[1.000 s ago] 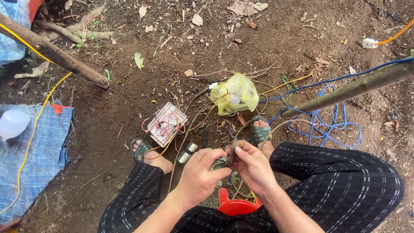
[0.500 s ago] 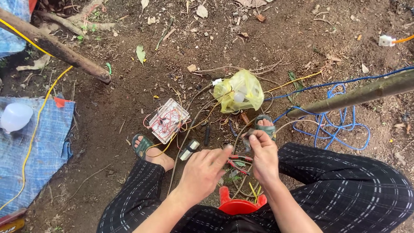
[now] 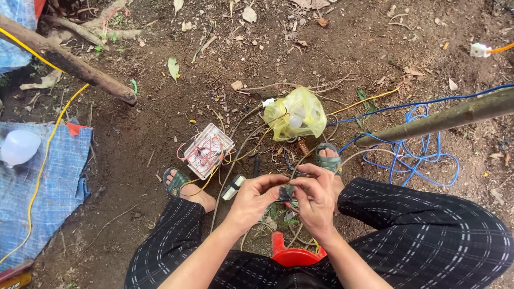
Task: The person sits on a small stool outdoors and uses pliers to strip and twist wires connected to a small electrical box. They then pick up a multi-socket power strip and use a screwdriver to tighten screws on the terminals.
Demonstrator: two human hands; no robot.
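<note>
My left hand [image 3: 255, 199] and my right hand [image 3: 317, 198] meet over my lap, fingertips pinched together on a small dark piece with thin wires [image 3: 286, 194] trailing from it. Just beyond the hands, on the dirt, lies a white breadboard [image 3: 208, 151] full of red and yellow jumper wires. A small white and black device [image 3: 233, 187] rests beside my left wrist. A yellow plastic bag [image 3: 295, 114] with something white inside sits further out. What exactly the fingers pinch is too small to tell.
I sit on a red stool [image 3: 292, 256], sandalled feet on bare soil. A blue cable coil [image 3: 417, 155] lies right, under a slanted pole [image 3: 444, 119]. A blue tarp [image 3: 40, 187] with a white bulb [image 3: 19, 147] and a yellow cable is left, a log [image 3: 69, 65] behind it.
Both hands have drawn closer together and risen slightly, fingertips now touching on the small dark piece. The view has shifted a little; nothing on the ground has moved.
</note>
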